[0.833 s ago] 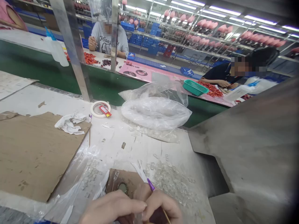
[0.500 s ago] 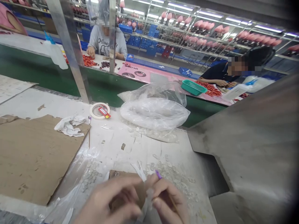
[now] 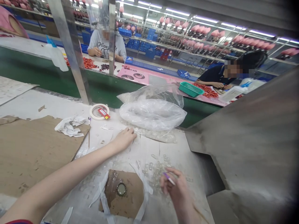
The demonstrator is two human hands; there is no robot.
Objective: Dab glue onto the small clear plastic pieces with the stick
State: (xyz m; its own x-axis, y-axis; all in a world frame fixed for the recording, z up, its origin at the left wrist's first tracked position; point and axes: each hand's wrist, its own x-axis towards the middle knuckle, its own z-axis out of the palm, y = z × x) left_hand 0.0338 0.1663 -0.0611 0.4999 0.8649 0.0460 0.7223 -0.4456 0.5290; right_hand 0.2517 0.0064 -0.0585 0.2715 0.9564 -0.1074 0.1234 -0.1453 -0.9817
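The left hand (image 3: 125, 138) is stretched far forward over the white worktable (image 3: 58, 107), palm down, its fingers lightly curled together on the tabletop just in front of the clear plastic bag (image 3: 153, 113), among small clear plastic pieces spilled along the bag's near edge; whether it pinches one of them cannot be told. The right hand (image 3: 176, 189) stays near the body, fingers closed on a thin purple-tipped stick (image 3: 169, 178) that juts up and to the left out of the grip, and it rests at the edge of a scattered heap of small clear plastic parts (image 3: 156, 168). Between the two arms lies a torn brown cardboard scrap (image 3: 130, 202) with a small round metal ring (image 3: 121, 189) on it and white paper strips around its edges. Further left sits a large brown cardboard sheet (image 3: 30, 152) carrying a crumpled white cloth (image 3: 70, 126). A roll of white tape (image 3: 99, 111) lies near the bag, well apart from both hands.
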